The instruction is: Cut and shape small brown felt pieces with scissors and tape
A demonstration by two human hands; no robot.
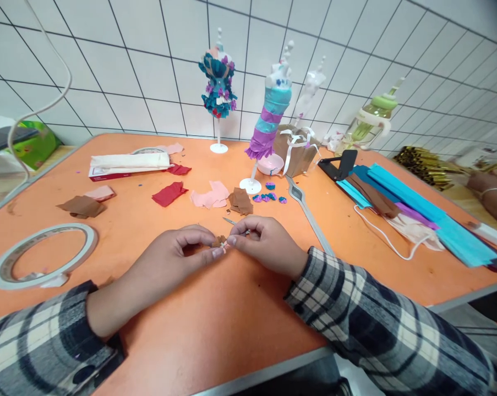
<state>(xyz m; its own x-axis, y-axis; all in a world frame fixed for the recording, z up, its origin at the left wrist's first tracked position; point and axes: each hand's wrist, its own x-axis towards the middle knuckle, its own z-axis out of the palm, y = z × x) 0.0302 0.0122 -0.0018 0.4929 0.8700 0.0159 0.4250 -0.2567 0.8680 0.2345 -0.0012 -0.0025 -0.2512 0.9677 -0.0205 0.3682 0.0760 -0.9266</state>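
My left hand (171, 256) and my right hand (268, 242) meet low over the middle of the orange table. Thumb and forefinger of each are pinched on a small piece of brown and pink crepe paper (219, 241), mostly covered by the fingertips. A thin metal point (229, 221) sticks out beside my right forefinger; the rest of that tool is hidden. Just beyond lie cut brown paper pieces (240, 201), pink paper pieces (211, 195) and red paper (169, 193). Small blue and purple paper pieces (266, 197) are grouped to their right.
Miniature dress forms stand at the back, one in teal ruffles (218, 82), another in blue and purple bands (268, 118). A roll of tape (89, 247) lies left, paper strips (430, 209) right. Behind them are a pink bowl (270, 164) and a bottle (367, 124). Another person's hand (490, 190) rests far right.
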